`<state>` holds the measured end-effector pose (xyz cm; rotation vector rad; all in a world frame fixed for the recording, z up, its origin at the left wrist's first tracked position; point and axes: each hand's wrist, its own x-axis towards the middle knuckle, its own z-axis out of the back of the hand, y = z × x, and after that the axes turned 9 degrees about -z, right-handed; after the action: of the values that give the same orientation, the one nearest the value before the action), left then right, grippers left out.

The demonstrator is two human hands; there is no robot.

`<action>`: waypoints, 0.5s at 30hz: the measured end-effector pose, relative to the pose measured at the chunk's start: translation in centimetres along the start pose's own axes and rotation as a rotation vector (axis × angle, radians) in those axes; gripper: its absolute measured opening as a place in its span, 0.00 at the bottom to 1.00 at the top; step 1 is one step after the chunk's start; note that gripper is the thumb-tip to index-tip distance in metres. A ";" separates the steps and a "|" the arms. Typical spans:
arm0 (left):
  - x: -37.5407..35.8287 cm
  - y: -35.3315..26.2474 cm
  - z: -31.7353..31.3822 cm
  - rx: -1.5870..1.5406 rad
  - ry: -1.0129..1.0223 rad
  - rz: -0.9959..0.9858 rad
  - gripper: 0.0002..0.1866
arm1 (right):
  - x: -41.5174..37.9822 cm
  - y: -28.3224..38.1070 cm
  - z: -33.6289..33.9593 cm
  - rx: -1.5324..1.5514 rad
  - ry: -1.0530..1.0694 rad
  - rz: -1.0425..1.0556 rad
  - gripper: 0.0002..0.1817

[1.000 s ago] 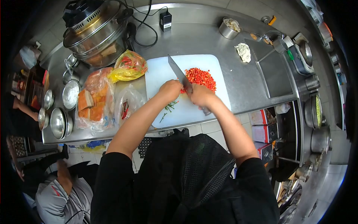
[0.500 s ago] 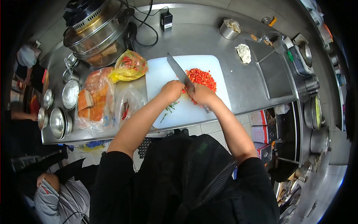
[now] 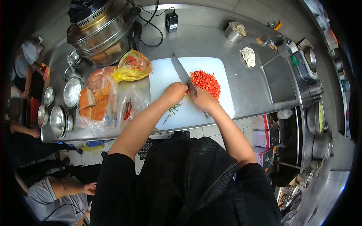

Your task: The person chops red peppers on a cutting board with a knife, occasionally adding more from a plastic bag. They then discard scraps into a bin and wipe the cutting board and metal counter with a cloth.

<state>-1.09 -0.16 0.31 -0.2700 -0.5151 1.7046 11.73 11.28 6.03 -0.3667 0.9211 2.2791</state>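
My right hand (image 3: 203, 99) is wrapped round the handle of a kitchen knife (image 3: 181, 72), whose broad blade slants away to the upper left over the white cutting board (image 3: 160, 69). Close against the blade's left side, my left hand (image 3: 175, 92) has its fingers curled, with a bit of red chilli showing at the tips; most of what it grips is hidden. A heap of chopped red chillies (image 3: 206, 83) lies right of the blade. Cut green stems (image 3: 173, 109) are scattered on the board below my left hand.
Left of the board are a yellow bag of chillies (image 3: 132, 67), a clear bag (image 3: 132, 98), bagged orange-brown blocks (image 3: 98, 107) and metal bowls (image 3: 57, 121). A glass-bowled cooker (image 3: 100, 35) stands behind. A sink (image 3: 281, 81) lies right. People (image 3: 62, 196) stand at left.
My hands and the knife keep almost the same pose. The whole view has shifted slightly. At lower left, a person in grey has moved, and their hand now shows.
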 end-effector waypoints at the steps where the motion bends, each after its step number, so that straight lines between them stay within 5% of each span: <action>1: -0.3 -0.1 -0.2 -0.009 0.006 0.004 0.04 | -0.7 0.5 0.5 0.025 0.080 -0.021 0.19; 15: -1.1 -0.1 -0.1 -0.051 0.032 0.057 0.05 | -2.7 2.0 0.3 0.087 0.007 -0.069 0.17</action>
<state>-0.73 -1.17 0.19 -0.3507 -0.5318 1.7411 12.43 9.14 8.60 -0.3625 0.9927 2.1689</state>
